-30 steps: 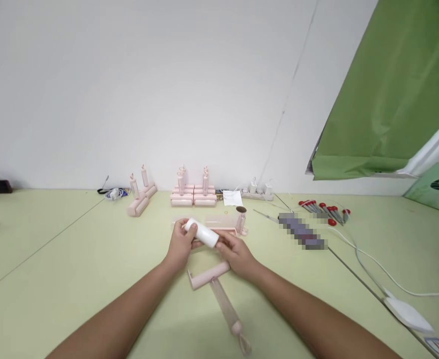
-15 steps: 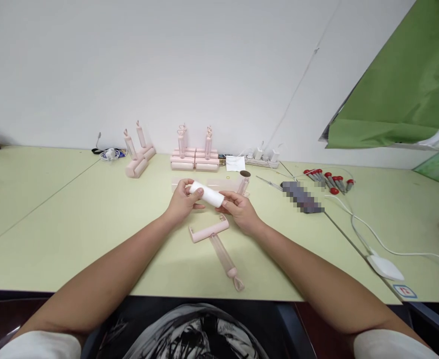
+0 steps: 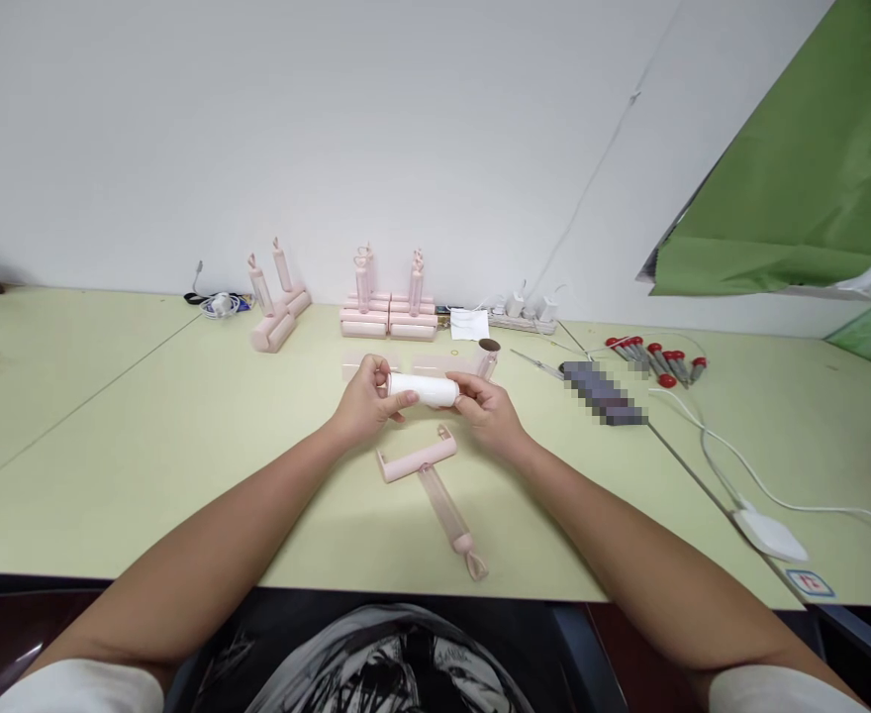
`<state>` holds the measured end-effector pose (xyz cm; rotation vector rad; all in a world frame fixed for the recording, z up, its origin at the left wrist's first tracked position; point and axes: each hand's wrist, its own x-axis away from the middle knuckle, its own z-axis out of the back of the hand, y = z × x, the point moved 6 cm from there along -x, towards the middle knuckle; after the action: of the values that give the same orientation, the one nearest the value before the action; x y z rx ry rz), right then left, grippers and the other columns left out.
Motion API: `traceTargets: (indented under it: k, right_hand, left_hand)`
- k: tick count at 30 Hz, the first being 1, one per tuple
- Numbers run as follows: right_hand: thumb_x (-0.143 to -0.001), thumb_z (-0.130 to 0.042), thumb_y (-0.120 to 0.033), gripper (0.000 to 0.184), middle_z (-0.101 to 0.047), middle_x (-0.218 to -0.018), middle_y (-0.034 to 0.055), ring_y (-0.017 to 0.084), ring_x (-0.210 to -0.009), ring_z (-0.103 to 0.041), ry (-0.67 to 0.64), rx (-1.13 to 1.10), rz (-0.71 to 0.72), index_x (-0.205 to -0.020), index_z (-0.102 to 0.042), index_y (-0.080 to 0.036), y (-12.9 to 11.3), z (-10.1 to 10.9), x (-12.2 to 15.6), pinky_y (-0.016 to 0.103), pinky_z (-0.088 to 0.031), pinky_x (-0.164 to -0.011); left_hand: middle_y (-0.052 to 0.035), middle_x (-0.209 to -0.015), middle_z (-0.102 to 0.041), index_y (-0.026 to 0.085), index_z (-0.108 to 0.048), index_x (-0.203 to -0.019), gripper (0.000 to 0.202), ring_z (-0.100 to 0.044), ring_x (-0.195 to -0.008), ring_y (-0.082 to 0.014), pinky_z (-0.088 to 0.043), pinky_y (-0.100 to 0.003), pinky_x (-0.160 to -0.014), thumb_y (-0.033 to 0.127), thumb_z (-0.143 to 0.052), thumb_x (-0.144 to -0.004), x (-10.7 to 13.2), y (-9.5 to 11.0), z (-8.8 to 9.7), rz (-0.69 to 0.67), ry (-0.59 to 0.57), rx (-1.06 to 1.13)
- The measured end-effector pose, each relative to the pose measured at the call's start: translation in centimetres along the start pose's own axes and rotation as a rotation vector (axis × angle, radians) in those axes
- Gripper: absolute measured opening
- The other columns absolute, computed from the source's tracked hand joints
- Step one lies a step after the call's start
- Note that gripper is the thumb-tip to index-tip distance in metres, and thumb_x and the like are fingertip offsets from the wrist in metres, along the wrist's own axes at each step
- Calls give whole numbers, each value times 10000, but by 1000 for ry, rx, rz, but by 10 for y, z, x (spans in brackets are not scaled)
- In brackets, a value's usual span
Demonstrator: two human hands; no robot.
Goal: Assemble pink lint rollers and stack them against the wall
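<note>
A plain white wall (image 3: 294, 129) fills the upper half of the frame, with a green sheet (image 3: 769, 168) hanging at upper right, above a pale yellow-green table (image 3: 183, 426) marked by dark seams. At the centre of the frame a white roll (image 3: 432, 389) is held up lengthwise, nearly level, between two bare hands. The left hand (image 3: 362, 401) grips its left end, thumb along the near side; the right hand (image 3: 489, 411) has its fingers closed on the right end. Just below them, in the lower centre, a pink frame (image 3: 419, 459) lies on the table, its clear handle (image 3: 444, 508) slanting toward the lower right and ending in a pink loop (image 3: 475, 565). Right behind the hands are pale pink see-through pieces (image 3: 439, 362) and a clear cylinder (image 3: 486, 363) with a brown round top. Farther back, pink rollers with upright handles stand in a left group (image 3: 275, 330) and a middle group (image 3: 389, 325). To the right of the middle group are white paper (image 3: 469, 325) and a power strip (image 3: 510, 323) with white plugs. Red-topped tools (image 3: 656, 358) lie at centre right, near a pixelated dark object (image 3: 603, 393); a white cable (image 3: 751, 480) curves toward the right edge
</note>
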<state>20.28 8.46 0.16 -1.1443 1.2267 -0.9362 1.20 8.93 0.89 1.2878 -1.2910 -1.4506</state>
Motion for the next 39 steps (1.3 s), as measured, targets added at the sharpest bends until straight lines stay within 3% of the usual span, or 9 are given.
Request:
traceTargets:
  k: [4, 12, 17, 20, 23, 26, 31, 37, 39]
  right_hand:
    - [-726, -678, -290, 355, -698, -986, 30, 196, -833, -710, 34, -98, -51, -1064, -616, -198, 4, -1, 1, 427, -592, -859]
    - [-836, -639, -475, 372, -671, -859, -1, 162, -658, -709, 142, -173, -114, -1085, -491, -242, 4, 5, 2, 337, -614, -635]
    - [-770, -743, -372, 340, -641, -705, -3, 134, -610, -662, 132, -203, -215, -999, -566, -195, 6, 4, 2, 236, -558, -544]
    - [-762, -752, -358, 279, -649, -726, 6, 114, -598, -633, 161, -266, -216, -922, -595, -191, 3, 7, 2, 227, -560, -535]
    - [-767, -747, -428, 302, -690, -890, 24, 103, -608, -623, 181, -294, -142, -909, -589, -214, -4, 10, 3, 230, -558, -505]
    - [-750, -747, -514, 379, -689, -971, 21, 100, -635, -640, 120, -268, -54, -923, -581, -220, -13, 5, 6, 234, -563, -525]
    - [-732, -740, -577, 442, -633, -730, -13, 166, -737, -691, -49, -163, -50, -949, -592, -221, -13, -13, 14, 314, -600, -653]
    - [-703, -763, -548, 427, -636, -686, -25, 139, -671, -669, 69, -110, -59, -923, -633, -206, -6, -3, 11, 341, -602, -745]
    - [-705, -763, -533, 415, -625, -668, -34, 129, -643, -653, 96, -96, -46, -923, -640, -203, -7, 0, 9, 345, -604, -748]
  left_hand:
    - [50, -813, -556, 233, -311, -921, 619, -685, -668, -157, -490, -173, -409, 431, -825, -638, 2, -6, -3, 4, 16, -17]
    - [59, -772, -551, 239, -298, -904, 610, -701, -621, -180, -444, -161, -365, 446, -817, -660, 6, -7, -7, 61, 5, -31]
    - [83, -731, -518, 234, -302, -890, 601, -641, -519, -125, -443, -166, -345, 442, -815, -657, 9, -4, -10, 69, 34, -22]
    - [93, -702, -521, 237, -291, -885, 615, -609, -474, -110, -442, -174, -335, 462, -812, -648, 8, -3, -10, 78, 47, 31]
    - [96, -680, -541, 239, -281, -882, 647, -612, -468, -113, -444, -172, -346, 486, -821, -624, 5, -4, -8, 92, 63, 97]
    - [96, -674, -548, 241, -275, -876, 668, -622, -474, -122, -441, -172, -355, 497, -830, -607, 3, -5, -6, 100, 85, 120]
    - [100, -652, -525, 240, -288, -857, 639, -617, -477, -124, -431, -179, -362, 486, -830, -625, 7, -4, -8, 79, 112, 30]
    - [83, -483, -518, 220, -376, -778, 526, -439, -336, -73, -319, -175, -331, 541, -781, -679, 8, -9, -11, 149, 35, -106]
    - [60, -493, -537, 203, -406, -723, 513, -458, -355, -71, -339, -177, -350, 537, -792, -666, 6, -12, -10, 173, 21, -62]
